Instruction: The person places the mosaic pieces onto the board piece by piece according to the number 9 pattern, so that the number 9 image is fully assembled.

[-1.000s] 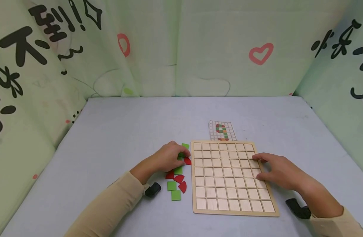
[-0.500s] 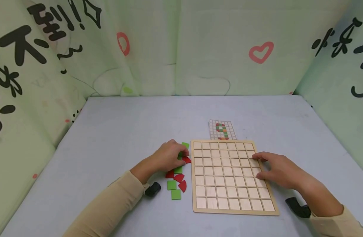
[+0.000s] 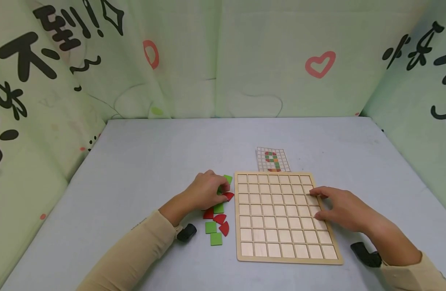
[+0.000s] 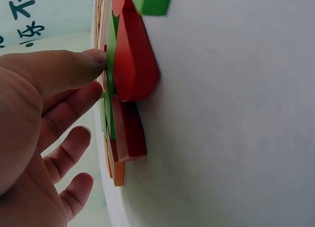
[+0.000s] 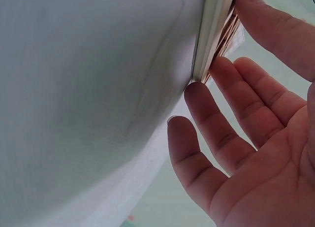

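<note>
At the upper left side of a wooden grid board (image 3: 282, 260), my left hand (image 3: 205, 190) has thumb and index finger at a red quarter-circle tile (image 3: 228, 196). In the left wrist view the fingertips come close together, a bit of red showing between them; the hand hides part of the pile. Green square tiles (image 3: 216, 239) and more red quarter-circle tiles (image 3: 224, 228) lie below that hand. My right hand (image 3: 341, 208) rests on the board's right edge, thumb and index finger on the grid, the other fingers (image 5: 204, 101) loosely bent beside the rim.
A small printed card (image 3: 272, 159) with a coloured grid pattern lies behind the board, partly under its top edge. Orange tiles (image 4: 116, 170) show at the pile's end in the left wrist view. Printed cloth (image 3: 266, 60) walls in the white table (image 3: 165, 149) at the back and sides.
My left hand has shifted slightly left, and the red quarter-circle tile at its fingertips has turned and moved a little with it. The right hand and the board stay in place.
</note>
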The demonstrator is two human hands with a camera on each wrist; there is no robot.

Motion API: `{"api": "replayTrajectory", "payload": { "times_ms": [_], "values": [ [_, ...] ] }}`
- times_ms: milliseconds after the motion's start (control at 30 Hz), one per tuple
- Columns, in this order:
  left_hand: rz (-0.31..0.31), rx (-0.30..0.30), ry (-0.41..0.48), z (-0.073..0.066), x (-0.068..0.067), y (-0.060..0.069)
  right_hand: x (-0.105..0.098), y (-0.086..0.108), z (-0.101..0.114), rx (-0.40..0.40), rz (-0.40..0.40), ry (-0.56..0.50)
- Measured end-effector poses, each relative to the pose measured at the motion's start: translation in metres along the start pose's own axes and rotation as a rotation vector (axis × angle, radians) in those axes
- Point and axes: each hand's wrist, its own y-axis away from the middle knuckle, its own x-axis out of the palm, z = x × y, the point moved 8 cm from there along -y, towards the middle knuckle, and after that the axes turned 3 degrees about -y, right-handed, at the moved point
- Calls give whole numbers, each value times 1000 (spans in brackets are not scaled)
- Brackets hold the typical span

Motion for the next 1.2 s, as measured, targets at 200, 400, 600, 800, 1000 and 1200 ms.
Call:
{"api": "replayTrajectory", "payload": {
  "times_ms": [200, 400, 600, 800, 1000, 1200],
  "values": [
    [31, 43, 27, -5, 1, 1, 0, 1, 1, -2, -3, 3],
    [38, 37, 13, -7, 3, 0, 1, 0, 0, 1, 2, 4],
    [35, 15, -13, -6, 3, -1, 0, 0, 0, -5, 1, 5],
    [25, 14, -14, -5, 2, 0, 0, 1, 0, -11, 1, 1],
    [31, 15, -11, -5, 2, 1, 1, 1, -1, -11, 3, -1],
    [38, 23, 27, -7, 3, 1, 1, 0, 0, -13, 2, 5]
  ]
}}
